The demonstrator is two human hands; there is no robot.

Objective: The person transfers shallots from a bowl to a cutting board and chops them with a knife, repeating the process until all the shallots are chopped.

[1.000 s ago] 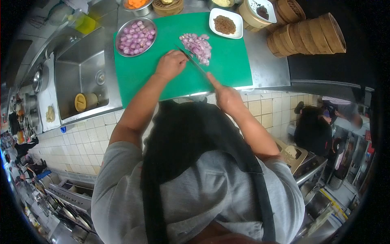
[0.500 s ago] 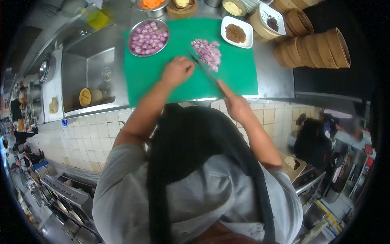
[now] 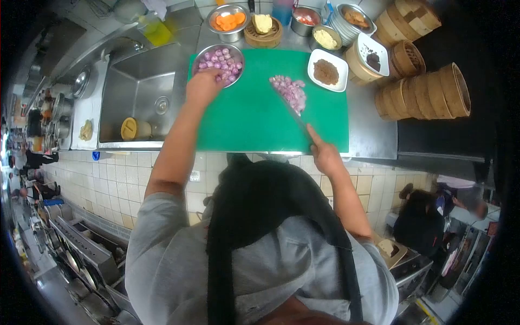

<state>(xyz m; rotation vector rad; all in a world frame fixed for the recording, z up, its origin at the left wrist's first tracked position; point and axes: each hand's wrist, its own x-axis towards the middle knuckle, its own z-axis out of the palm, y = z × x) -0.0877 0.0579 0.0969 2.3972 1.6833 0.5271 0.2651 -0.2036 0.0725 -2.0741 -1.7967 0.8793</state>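
Observation:
My left hand (image 3: 205, 86) reaches over the near rim of a steel bowl (image 3: 239, 50) of peeled purple shallots (image 3: 221, 56). Its fingers are curled down among them, and whatever is between the fingertips is hidden. In my right hand (image 3: 326, 156) is a knife (image 3: 294, 111), gripped by the handle, its blade slanting away to the upper left. Along the blade's right side lies a pile of sliced shallots (image 3: 292, 93). Bowl, pile and blade are all on a green cutting board (image 3: 244, 127).
A white dish of brown paste (image 3: 327, 71) sits on the board's far right. Behind are a bowl of carrot slices (image 3: 227, 22) and a bamboo steamer (image 3: 264, 36). Stacked steamers (image 3: 422, 97) stand right; a sink (image 3: 142, 81) is left. A co-worker (image 3: 420, 225) is behind at right.
My left hand has gone from beside the knife tip to the shallot bowl. The right hand still holds the knife beside the pile. The view has shifted, showing more of the counter's back.

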